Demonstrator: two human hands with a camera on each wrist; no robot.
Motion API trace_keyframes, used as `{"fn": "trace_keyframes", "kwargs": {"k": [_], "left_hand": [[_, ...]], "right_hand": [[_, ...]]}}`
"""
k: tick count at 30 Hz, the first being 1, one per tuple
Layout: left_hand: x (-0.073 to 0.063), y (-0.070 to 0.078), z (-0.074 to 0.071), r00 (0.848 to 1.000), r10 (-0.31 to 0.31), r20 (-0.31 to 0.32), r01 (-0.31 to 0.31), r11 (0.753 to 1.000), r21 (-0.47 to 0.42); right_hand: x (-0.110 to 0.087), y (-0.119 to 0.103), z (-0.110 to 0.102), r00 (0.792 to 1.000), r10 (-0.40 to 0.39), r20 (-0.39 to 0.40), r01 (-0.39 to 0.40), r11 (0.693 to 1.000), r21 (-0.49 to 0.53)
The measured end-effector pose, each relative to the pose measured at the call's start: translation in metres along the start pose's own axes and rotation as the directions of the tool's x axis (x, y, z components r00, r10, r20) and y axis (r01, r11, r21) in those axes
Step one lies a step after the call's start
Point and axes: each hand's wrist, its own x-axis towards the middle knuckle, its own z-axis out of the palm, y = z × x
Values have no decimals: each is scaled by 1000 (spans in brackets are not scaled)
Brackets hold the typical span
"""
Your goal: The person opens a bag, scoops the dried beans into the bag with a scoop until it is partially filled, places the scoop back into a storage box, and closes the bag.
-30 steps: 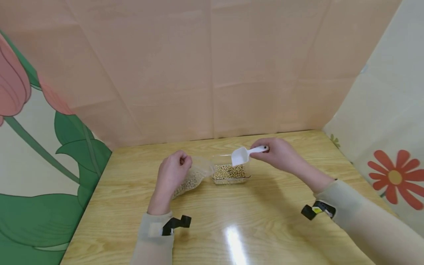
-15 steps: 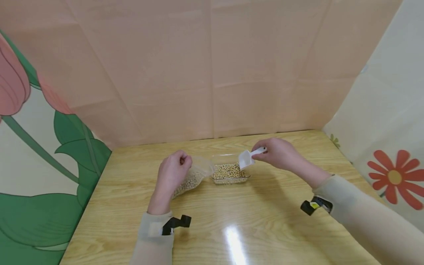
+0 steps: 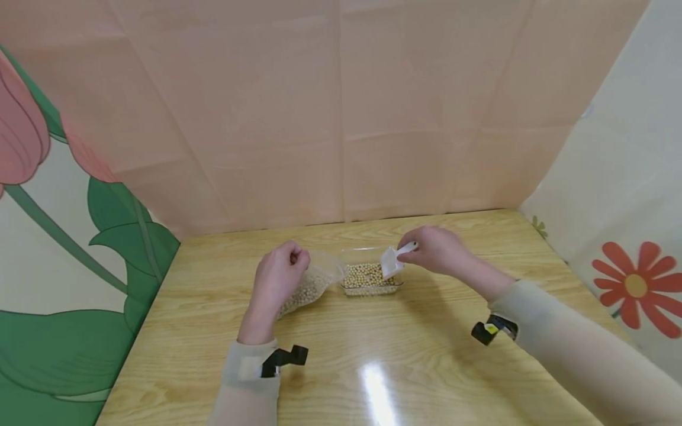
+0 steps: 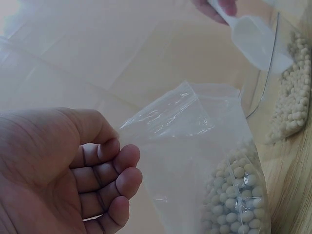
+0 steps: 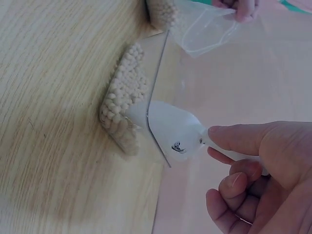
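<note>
My left hand [image 3: 279, 275] pinches the top edge of a clear zip bag [image 4: 175, 146] between thumb and forefinger. Soybeans [image 4: 239, 195] fill the lower part of that bag. In my right hand [image 3: 434, 251] is the handle of a white scoop [image 5: 170, 126], gripped with the thumb laid along it. The scoop's blade tilts down inside a clear rectangular box [image 5: 158, 63], its tip at the soybeans [image 5: 126, 83] in there. From the head view, the bag's open mouth lies against the box's left side.
Both box and bag stand on a wood-grain table [image 3: 341, 343]. A pink sheet [image 3: 341, 118] hangs behind the table. Flower-patterned panels [image 3: 634, 284] flank it left and right.
The right hand has moved left and slightly down, and the scoop has gone from above the box into it, tilting steeper. The left hand and bag stay put.
</note>
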Motion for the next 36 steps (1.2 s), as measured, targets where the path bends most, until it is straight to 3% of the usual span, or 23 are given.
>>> {"fn": "trace_keyframes", "kwargs": {"k": [6, 13, 22, 31, 36], "left_hand": [[0, 0, 0, 1000, 4, -6, -4, 1000, 1], [0, 0, 0, 1000, 17, -9, -17, 1000, 6], [0, 0, -1, 1000, 6, -3, -6, 1000, 4], [-1, -1, -2, 1000, 0, -3, 0, 1000, 9], [-1, -1, -2, 1000, 1, 0, -1, 1000, 5]], "right_hand": [[6, 0, 9, 1000, 28, 11, -28, 1000, 3], [10, 11, 19, 999, 39, 9, -40, 993, 115], [10, 25, 47, 995, 98, -3, -90, 924, 371], [8, 16, 68, 989, 146, -16, -120, 865, 487], [6, 13, 76, 987, 156, -28, -120, 853, 508]]}}
